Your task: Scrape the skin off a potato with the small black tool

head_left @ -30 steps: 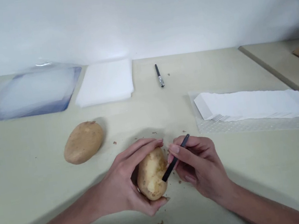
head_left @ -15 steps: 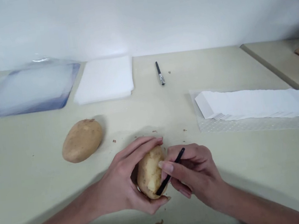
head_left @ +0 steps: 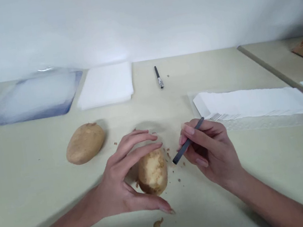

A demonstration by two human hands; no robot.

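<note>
A partly peeled potato point(head_left: 153, 172) lies on the table, its pale flesh bare on top and brown skin left toward its near end. My left hand point(head_left: 128, 173) is open around it, fingers arched over the far end and thumb apart from the near end. Whether a fingertip touches the potato I cannot tell. To the right, my right hand point(head_left: 210, 150) pinches a slim flat black tool point(head_left: 183, 151) between thumb and fingers. The tool's lower tip points down-left, apart from the potato. Skin scraps point(head_left: 168, 154) are scattered between the two.
An unpeeled potato point(head_left: 85, 143) lies at the left. Behind are a blue-edged clear sleeve point(head_left: 39, 97), white sheets point(head_left: 105, 85) and a black pen-like tool point(head_left: 159, 77). White paper strips point(head_left: 251, 102) lie at the right. A larger peel scrap point(head_left: 158, 225) is in front.
My left hand has loosened from the potato, its fingers and thumb spreading apart. My right hand has drawn the black tool off the potato, up and to the right.
</note>
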